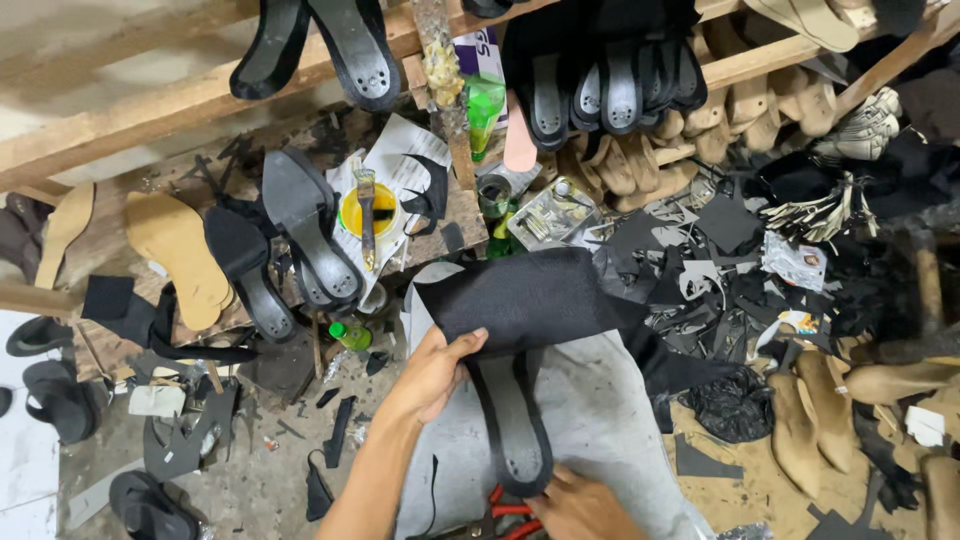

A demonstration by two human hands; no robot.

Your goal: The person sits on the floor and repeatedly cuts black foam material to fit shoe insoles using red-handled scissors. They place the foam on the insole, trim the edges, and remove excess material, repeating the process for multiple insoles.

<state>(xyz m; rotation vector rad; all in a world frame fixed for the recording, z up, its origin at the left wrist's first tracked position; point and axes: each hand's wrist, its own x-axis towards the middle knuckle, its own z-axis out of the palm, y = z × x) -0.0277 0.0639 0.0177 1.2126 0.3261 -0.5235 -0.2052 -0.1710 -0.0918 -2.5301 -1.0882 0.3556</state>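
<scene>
A person's left hand pinches the edge of a black fabric sheet while the right hand grips the heel end of a black shoe sole, which lies on the grey-clothed lap partly under the sheet. Red-handled pliers sit just beside the right hand. Around them, a yellow glue tin with a brush rests on paper, tan insoles and black soles crowd a worn wooden bench, and black offcuts litter the dusty floor. More soles hang on a wooden rack.
</scene>
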